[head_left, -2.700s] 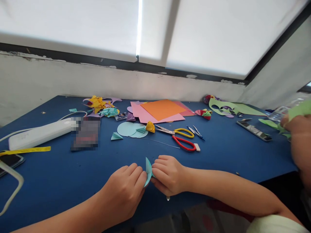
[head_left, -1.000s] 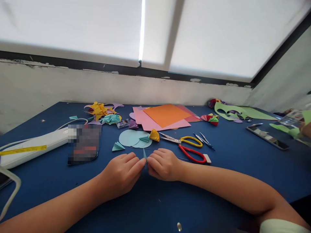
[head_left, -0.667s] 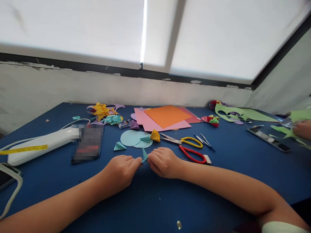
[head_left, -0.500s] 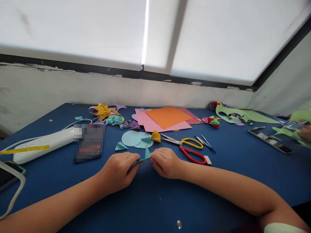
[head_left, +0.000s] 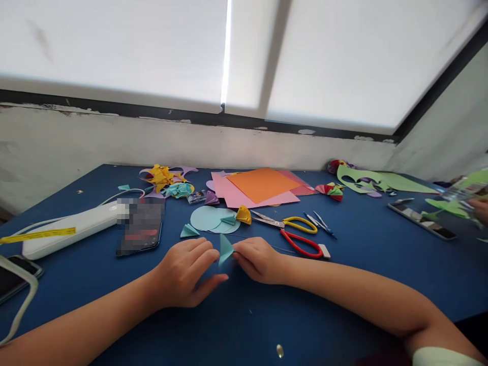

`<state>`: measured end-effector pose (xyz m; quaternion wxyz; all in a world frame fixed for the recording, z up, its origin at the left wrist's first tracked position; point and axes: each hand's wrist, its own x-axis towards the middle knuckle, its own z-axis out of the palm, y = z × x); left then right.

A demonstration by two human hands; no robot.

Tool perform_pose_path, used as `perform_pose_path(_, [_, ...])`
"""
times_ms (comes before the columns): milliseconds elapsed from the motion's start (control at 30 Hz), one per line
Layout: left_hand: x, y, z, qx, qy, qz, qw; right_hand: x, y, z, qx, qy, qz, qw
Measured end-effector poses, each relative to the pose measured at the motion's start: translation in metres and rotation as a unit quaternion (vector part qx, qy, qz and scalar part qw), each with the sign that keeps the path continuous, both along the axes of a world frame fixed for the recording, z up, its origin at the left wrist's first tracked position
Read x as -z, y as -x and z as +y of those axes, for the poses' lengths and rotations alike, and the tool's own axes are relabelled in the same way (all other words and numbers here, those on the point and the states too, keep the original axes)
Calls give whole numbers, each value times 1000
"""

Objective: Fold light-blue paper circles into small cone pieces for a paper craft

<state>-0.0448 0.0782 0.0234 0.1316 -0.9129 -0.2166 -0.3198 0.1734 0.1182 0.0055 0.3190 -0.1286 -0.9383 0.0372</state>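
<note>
While handling the folded aqua paper (head_left: 225, 250) just above the blue table (head_left: 190, 335), in the head view, seems to be at the point of shaping or turning a fold, judging by the pointed flap standing up between both hands. To press that fold, would call for bringing the left thumb up to the paper, opposite the left fingers, and for a firm grip on the right. With the left hand (head_left: 186, 272), holds thumb and fingers well parted: fingers curled together just beside the paper's left edge, thumb stretched out lower down and apart from it. Cannot tell whether touching the paper with those left fingertips. With the right hand (head_left: 259, 259), pinches the paper's right side between thumb and fingers, closed on it with hardly any gap. Just beyond the hands, to be seen on the table: a small folded aqua piece (head_left: 189, 231), pale aqua discs (head_left: 204, 218) overlapping one another, a yellow folded piece (head_left: 244, 215), and open scissors (head_left: 282, 223) near a white block (head_left: 325, 251). Farther back, an orange sheet (head_left: 263, 184) lying over pink sheets (head_left: 236, 198).
</note>
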Motion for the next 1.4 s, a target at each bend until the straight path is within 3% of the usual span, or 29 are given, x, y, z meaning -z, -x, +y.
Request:
perform_pose_path(200, [-2, 0, 3, 14, -105, 17, 994, -5, 0, -10, -13, 136, 18, 990])
perform_pose_path(300, [-2, 2, 2, -5, -150, 42, 988, -6, -3, -7, -19, 102, 12, 995])
perform_pose_path(367, [-3, 5, 3, -18, -175, 72, 982, -5, -4, -2, 44, 36, 7, 998])
perform_pose_path(467, [-6, 10, 5, -37, -212, 131, 968, -2, -4, 6, 219, -38, -72, 972])
perform_pose_path(567, [-7, 15, 9, -58, -230, 169, 957, -1, -1, 12, 283, -31, -116, 951])
perform_pose_path(767, [-3, 14, 11, -47, -229, 199, 952, -1, 1, 20, 245, -9, -190, 951])
perform_pose_path(1000, [-4, 18, 10, -11, -208, 205, 956, 0, 0, 21, 232, -54, -224, 945])
perform_pose_path(1200, [-4, 20, 10, -5, -230, 199, 953, 0, 0, 14, 227, -91, -171, 955])
perform_pose_path(1400, [-7, 14, 1, -55, -307, 222, 924, 5, 2, 2, 177, -164, -119, 963])
